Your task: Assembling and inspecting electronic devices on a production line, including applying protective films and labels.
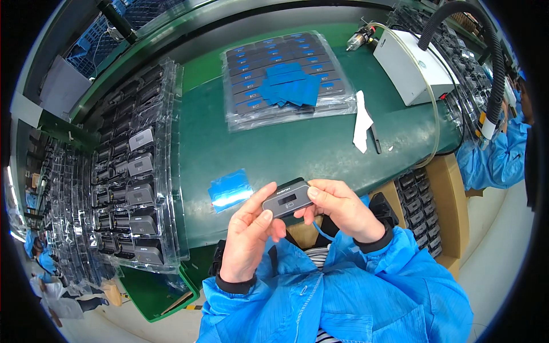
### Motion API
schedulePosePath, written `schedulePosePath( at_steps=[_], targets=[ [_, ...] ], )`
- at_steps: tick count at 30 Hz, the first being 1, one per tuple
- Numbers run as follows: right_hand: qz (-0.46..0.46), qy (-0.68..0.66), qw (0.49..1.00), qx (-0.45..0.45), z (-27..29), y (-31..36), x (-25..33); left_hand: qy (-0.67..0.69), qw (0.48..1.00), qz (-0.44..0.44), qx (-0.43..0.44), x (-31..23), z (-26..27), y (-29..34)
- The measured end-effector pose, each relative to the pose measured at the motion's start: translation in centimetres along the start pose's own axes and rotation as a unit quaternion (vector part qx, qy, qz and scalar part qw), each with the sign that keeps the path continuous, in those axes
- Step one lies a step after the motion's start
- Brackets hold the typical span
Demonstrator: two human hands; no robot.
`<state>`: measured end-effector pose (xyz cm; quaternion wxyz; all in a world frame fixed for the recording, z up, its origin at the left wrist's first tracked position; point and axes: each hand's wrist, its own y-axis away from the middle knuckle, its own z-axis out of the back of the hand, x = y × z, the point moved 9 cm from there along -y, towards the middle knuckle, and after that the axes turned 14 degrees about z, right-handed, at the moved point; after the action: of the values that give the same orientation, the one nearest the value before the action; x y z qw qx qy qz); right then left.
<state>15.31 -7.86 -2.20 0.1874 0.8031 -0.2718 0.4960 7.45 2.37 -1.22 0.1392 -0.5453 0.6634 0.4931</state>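
A small dark grey electronic device [287, 200], oblong with a black window in its face, is held between my two hands above the near edge of the bench. My left hand [249, 226] grips its left end between thumb and fingers. The right end is pinched by my right hand [338, 207], thumb on the face and fingers beneath. Beside my left hand, a few shiny blue film pieces [231, 190] lie on the green bench top [274, 148]. Farther back, similar grey devices fill a clear plastic tray [234, 121], with several blue sheets [291, 84] fanned over them.
Stacked clear trays [178, 171] of dark devices stand at left, above a green bin [150, 297]. A white cloth [361, 123] and a slim black tool [375, 139] lie near a white box [409, 66] with a black hose [496, 63]. A cardboard carton [454, 217] holds more devices at right; a blue-sleeved person [486, 163] is beyond.
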Motion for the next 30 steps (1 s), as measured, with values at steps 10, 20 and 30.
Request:
schedulePosePath(
  at_steps=[10,20,30],
  targets=[
    [-0.018,-0.003,0.997,0.076,-1.1,0.5,0.3,0.007,1.000,0.004,-0.005,0.0,1.0,0.0],
    [-0.022,0.011,0.999,0.020,-0.5,0.4,0.7,-0.005,1.000,-0.026,0.008,-0.7,0.1,0.3],
    [0.097,0.215,0.971,0.038,-3.1,-4.1,1.6,-0.055,0.979,-0.155,-0.121,-4.3,3.0,1.0]
  ],
)
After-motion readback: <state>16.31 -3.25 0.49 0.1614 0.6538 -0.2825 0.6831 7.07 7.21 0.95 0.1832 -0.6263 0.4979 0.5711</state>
